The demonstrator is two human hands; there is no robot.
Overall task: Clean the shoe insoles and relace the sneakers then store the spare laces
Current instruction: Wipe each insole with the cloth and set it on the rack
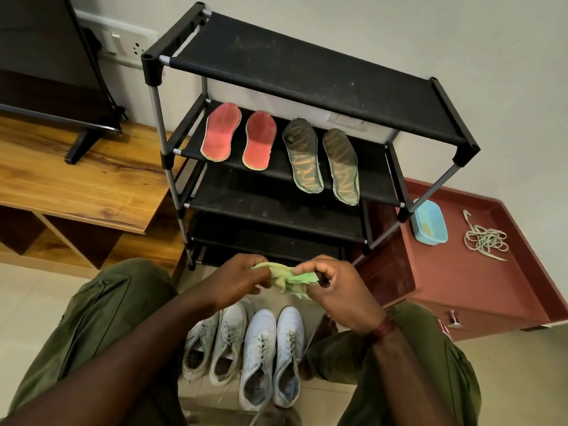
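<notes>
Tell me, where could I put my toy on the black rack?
The top shelf looks bare end to end, and so does the third shelf down. The second shelf is crowded: red insoles on the left, grey insoles on the right.

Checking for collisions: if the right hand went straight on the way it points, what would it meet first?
The cloth the right hand pinches, then probably the left hand gripping its other end; depth is unclear.

Nothing here can be read (the small label on the white box is too blurred).
</notes>
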